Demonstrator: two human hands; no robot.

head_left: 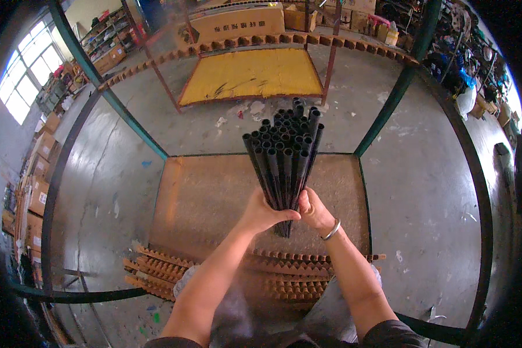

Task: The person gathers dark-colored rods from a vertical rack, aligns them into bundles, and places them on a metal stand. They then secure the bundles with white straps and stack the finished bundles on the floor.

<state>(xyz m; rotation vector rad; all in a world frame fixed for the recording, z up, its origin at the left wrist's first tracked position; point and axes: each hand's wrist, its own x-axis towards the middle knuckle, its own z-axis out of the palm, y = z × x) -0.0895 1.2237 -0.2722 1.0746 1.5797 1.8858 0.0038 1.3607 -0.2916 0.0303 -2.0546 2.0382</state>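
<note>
A thick bundle of black tubes [281, 156] stands roughly upright in front of me, its open round ends toward the top. A few tubes at the back stick up higher than the others. My left hand [265, 213] wraps the bundle's lower part from the left, thumb across the near side. From the right, my right hand [315, 211] closes round the same part, with a silver bracelet [332, 229] on that wrist. The far-side fingers of both hands are hidden behind the tubes.
Below the bundle lies a brown board [203, 203] within a green metal frame [388, 110]. Notched wooden strips [162, 272] are stacked near my legs; another notched strip [238, 42] spans the frame's far side. Beyond stands a yellow panel [252, 74]. Cardboard boxes [37, 194] line the left wall.
</note>
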